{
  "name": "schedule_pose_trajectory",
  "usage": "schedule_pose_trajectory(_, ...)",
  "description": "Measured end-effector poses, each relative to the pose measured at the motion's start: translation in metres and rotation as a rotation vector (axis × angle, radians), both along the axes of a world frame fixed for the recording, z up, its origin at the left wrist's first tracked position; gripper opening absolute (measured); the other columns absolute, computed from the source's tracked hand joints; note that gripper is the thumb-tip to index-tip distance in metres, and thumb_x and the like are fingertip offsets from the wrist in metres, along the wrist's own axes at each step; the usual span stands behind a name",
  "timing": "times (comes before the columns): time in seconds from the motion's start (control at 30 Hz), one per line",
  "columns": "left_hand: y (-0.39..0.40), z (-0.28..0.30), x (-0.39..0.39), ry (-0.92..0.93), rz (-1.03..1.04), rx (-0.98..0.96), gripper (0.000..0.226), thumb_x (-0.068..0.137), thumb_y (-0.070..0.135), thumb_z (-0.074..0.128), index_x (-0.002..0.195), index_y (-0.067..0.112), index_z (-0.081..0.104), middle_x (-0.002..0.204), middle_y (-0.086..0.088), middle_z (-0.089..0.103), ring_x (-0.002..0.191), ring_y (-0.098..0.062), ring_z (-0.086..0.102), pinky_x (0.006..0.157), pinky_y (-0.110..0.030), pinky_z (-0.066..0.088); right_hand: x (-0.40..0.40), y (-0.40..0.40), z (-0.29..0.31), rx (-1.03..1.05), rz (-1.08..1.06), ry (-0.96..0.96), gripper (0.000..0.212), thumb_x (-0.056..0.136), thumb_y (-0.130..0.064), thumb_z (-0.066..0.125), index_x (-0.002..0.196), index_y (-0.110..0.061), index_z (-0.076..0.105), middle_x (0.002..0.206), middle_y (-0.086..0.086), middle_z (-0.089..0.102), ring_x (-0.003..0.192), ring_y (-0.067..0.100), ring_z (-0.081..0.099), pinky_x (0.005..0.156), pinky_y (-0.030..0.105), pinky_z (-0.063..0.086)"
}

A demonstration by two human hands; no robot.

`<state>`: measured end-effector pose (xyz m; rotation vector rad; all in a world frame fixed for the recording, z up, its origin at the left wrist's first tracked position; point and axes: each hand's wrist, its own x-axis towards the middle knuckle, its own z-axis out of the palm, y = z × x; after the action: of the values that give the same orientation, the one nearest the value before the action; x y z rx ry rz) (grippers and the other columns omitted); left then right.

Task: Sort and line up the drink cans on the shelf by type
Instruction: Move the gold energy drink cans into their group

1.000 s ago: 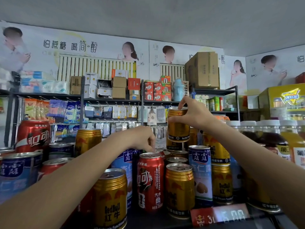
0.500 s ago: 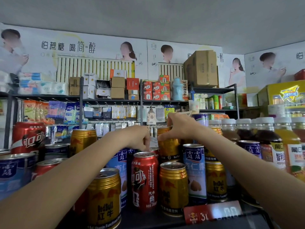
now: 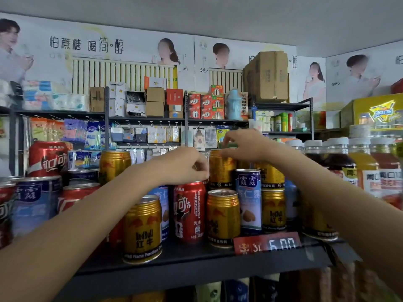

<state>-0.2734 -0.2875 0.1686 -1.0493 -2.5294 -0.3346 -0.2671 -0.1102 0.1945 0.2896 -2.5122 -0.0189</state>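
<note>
Mixed drink cans crowd the dark shelf (image 3: 196, 264). My right hand (image 3: 246, 146) grips the top rim of a gold Red Bull can (image 3: 221, 171), which stands upright in the back row on top of other cans. My left hand (image 3: 187, 165) is curled just left of that can, above a red cola can (image 3: 189, 212); I see nothing in its fingers. In the front row stand two more gold cans (image 3: 142, 229) (image 3: 222, 216) and a blue almond-drink can (image 3: 248, 199). Further gold cans (image 3: 272, 205) sit under my right forearm.
At the left stand a stacked red cola can (image 3: 48, 158), a blue can (image 3: 35, 201) and a gold can (image 3: 113, 164). Capped drink bottles (image 3: 359, 162) line the right end. A red price tag (image 3: 267, 244) hangs on the shelf's front edge. Stocked shelves fill the background.
My right hand has brought the gold can down from above the row and set it among the back cans. My left hand stayed curled in about the same place.
</note>
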Motion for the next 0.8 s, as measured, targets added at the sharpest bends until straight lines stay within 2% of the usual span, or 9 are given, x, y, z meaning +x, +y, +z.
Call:
schedule_pose_trajectory(0.07,0.004,-0.005,0.006,-0.019,-0.028,-0.015,0.013,0.090,0.024,0.056,0.095,0.018,0.066,0.091,0.014,0.061,0.086,0.000,0.056,0.072,-0.012,0.043,0.017,0.013,0.001,-0.060,0.048,0.090,0.029,0.092,-0.031,0.052,0.113,-0.013,0.056,0.116,0.006,0.059,0.109,0.021,0.053,0.102,0.042,0.038)
schedule_pose_trajectory(0.13,0.009,-0.009,0.010,-0.019,-0.029,-0.046,0.014,0.089,0.025,0.057,0.097,0.019,0.066,0.093,0.014,0.060,0.090,-0.002,0.057,0.082,-0.020,0.048,0.032,0.026,-0.006,-0.134,0.107,0.127,0.020,0.092,-0.021,0.052,0.108,-0.012,0.061,0.112,0.006,0.062,0.102,0.018,0.055,0.088,0.029,0.046)
schedule_pose_trajectory(0.2,0.012,-0.012,0.013,-0.008,-0.017,-0.077,0.014,0.088,0.027,0.059,0.098,0.021,0.066,0.097,0.014,0.060,0.095,-0.004,0.056,0.088,-0.026,0.047,0.045,0.037,-0.023,-0.176,0.147,0.162,0.017,0.092,-0.014,0.051,0.102,-0.012,0.065,0.102,0.002,0.064,0.088,0.011,0.055,0.069,0.011,0.042)
schedule_pose_trajectory(0.27,0.013,-0.014,0.014,-0.015,-0.015,-0.099,0.013,0.086,0.029,0.061,0.097,0.023,0.066,0.098,0.014,0.060,0.098,-0.005,0.054,0.090,-0.027,0.044,0.054,0.042,-0.045,-0.232,0.177,0.208,0.016,0.090,-0.010,0.053,0.097,-0.013,0.067,0.094,-0.002,0.063,0.080,0.008,0.055,0.061,0.007,0.037)
schedule_pose_trajectory(0.37,0.017,-0.018,0.014,-0.017,-0.022,-0.150,0.011,0.084,0.028,0.063,0.093,0.023,0.067,0.095,0.016,0.059,0.097,-0.003,0.052,0.092,-0.029,0.043,0.057,0.040,-0.081,-0.288,0.211,0.217,0.013,0.089,-0.010,0.057,0.097,-0.014,0.066,0.093,-0.003,0.058,0.075,0.007,0.054,0.070,0.019,0.046)
schedule_pose_trajectory(0.5,0.022,-0.023,0.014,-0.017,-0.014,-0.137,0.009,0.085,0.031,0.062,0.089,0.022,0.063,0.097,0.011,0.060,0.093,-0.004,0.053,0.089,-0.027,0.045,0.049,0.035,-0.126,-0.397,0.210,0.260,0.020,0.087,-0.013,0.059,0.108,-0.015,0.059,0.104,-0.008,0.041,0.067,0.003,0.048,0.072,0.022,0.044)
schedule_pose_trajectory(0.63,0.026,-0.027,0.020,0.028,0.032,-0.161,0.014,0.088,0.035,0.057,0.086,0.021,0.057,0.096,0.009,0.057,0.091,-0.007,0.051,0.087,-0.028,0.042,0.045,0.045,-0.148,-0.537,0.100,0.245,0.033,0.086,-0.018,0.062,0.117,-0.017,0.052,0.110,-0.008,0.037,0.102,0.014,0.049,0.083,0.021,0.039)
schedule_pose_trajectory(0.73,0.030,-0.028,0.022,0.054,0.086,-0.182,0.017,0.088,0.037,0.057,0.080,0.021,0.053,0.081,0.014,0.049,0.075,-0.001,0.044,0.092,-0.037,0.039,0.045,0.058,-0.149,-0.576,-0.011,0.252,0.046,0.085,-0.022,0.063,0.125,-0.013,0.042,0.119,0.001,0.039,0.112,0.020,0.046,0.084,0.022,0.038)
schedule_pose_trajectory(0.8,0.034,-0.027,0.022,0.047,0.117,-0.179,0.022,0.087,0.039,0.057,0.076,0.022,0.051,0.077,0.013,0.048,0.068,0.001,0.041,0.087,-0.037,0.040,0.045,0.062,-0.148,-0.587,-0.032,0.235,0.062,0.083,-0.024,0.066,0.133,-0.012,0.031,0.129,0.007,0.038,0.117,0.024,0.045,0.089,0.028,0.041)
